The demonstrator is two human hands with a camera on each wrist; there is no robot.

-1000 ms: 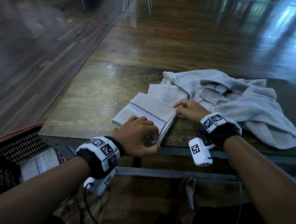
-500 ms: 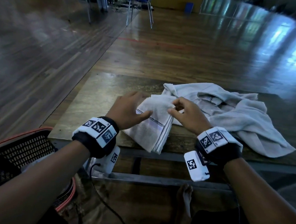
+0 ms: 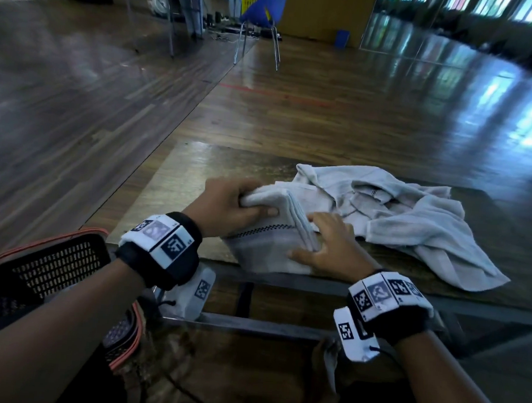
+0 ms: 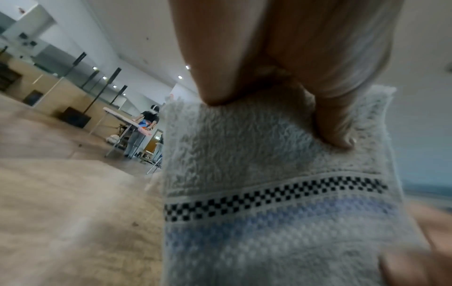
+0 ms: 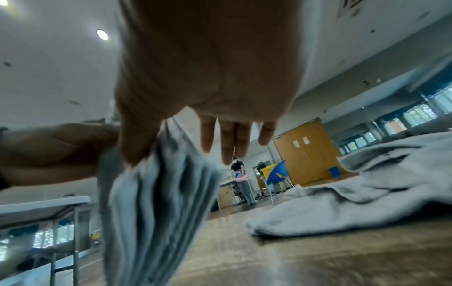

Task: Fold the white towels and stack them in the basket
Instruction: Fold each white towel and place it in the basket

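Observation:
A folded white towel (image 3: 264, 247) with a black checked stripe sits at the table's near edge. My left hand (image 3: 242, 204) grips its far end, thumb on top and fingers curled underneath. The left wrist view shows the thumb and a finger pinching the folded towel (image 4: 269, 203) above the stripe. My right hand (image 3: 319, 236) lies with straight fingers against the towel's layered right edge. In the right wrist view those layers (image 5: 156, 203) stand beside my thumb, and the fingers (image 5: 229, 141) stay extended. A crumpled heap of white towels (image 3: 414, 218) lies to the right.
A black mesh basket (image 3: 49, 268) with an orange rim stands on the floor at lower left, my left arm hiding its inside. The wooden table (image 3: 171, 188) is low with a metal frame. A blue chair (image 3: 262, 15) and a person at a table stand far behind.
The towel has been folded once more into a thicker packet. My left hand moved to its far end and gripped it. My right hand released its pinch and flattened against the layered edge.

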